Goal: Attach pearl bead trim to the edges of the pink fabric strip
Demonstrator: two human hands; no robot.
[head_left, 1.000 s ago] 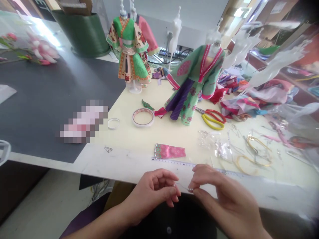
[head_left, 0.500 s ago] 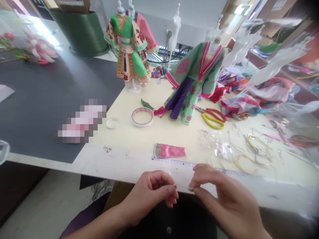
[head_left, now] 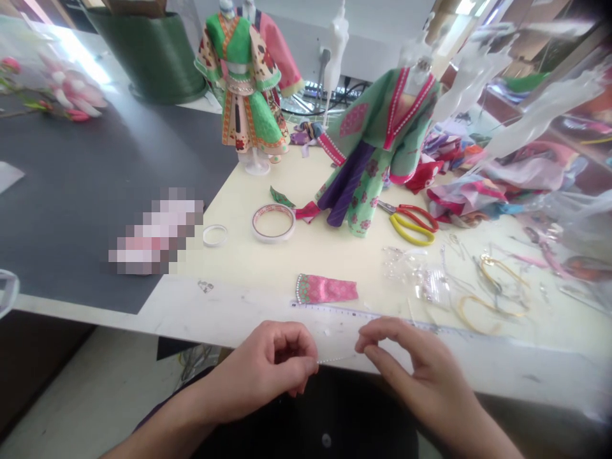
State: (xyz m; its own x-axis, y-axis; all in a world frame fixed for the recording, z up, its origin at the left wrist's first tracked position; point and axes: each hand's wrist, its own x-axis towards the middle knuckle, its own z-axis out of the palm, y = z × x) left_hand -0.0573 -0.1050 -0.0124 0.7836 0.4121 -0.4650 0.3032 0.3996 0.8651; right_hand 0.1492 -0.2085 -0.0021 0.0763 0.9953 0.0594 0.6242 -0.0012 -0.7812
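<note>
Near the table's front edge, my left hand (head_left: 282, 360) pinches one end of a thin strand of tiny beads (head_left: 331, 361). The strand stretches rightward to my right hand (head_left: 406, 363), whose thumb and index fingertip are pressed together at its other end. Just beyond both hands lies a small pink fabric piece (head_left: 329, 289) with a green, bead-edged left end. A clear ruler (head_left: 335, 310) runs along below the fabric.
Behind are a tape roll (head_left: 273, 223), scissors (head_left: 411, 223) and a doll form in a green and pink robe (head_left: 382, 140). Clear packets (head_left: 418, 274) and wires (head_left: 497, 287) lie at right. A green pot (head_left: 148, 57) stands back left.
My hands have moved apart, the left one shifting left. A longer stretch of the beaded strand now shows between them; before, beads were bunched at my right fingertips.
</note>
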